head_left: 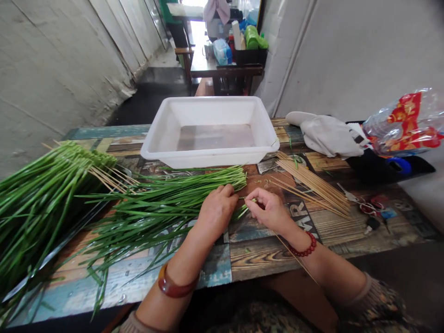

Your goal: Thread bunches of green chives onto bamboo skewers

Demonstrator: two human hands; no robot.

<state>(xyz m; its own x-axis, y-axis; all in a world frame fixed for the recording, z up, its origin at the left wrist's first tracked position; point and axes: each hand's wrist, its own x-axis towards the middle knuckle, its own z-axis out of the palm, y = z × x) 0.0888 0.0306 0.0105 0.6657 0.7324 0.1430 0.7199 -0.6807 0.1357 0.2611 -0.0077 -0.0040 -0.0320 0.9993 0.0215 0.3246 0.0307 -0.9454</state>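
Long garlic chives (pixel 166 196) lie in a loose pile across the table, their pale cut ends to the right. My left hand (pixel 219 207) is closed over some stems near those ends, fingers curled down. Just right of it, my right hand (pixel 268 210) pinches a thin bamboo skewer (pixel 299 260), which runs back under my wrist toward me. Pale chive ends show at its fingertips; whether the skewer's tip is in them is hidden. At the left, a thick bunch of chives (pixel 45 194) is threaded on several skewers (pixel 113 179).
A white plastic tub (pixel 210 159) stands behind the pile. Loose bamboo skewers (pixel 314 185) lie at the right, near keys (pixel 372 225), a grey cloth cap (pixel 328 132) and a clear plastic bag with red print (pixel 405 122). A further table (pixel 225 71) holds assorted goods.
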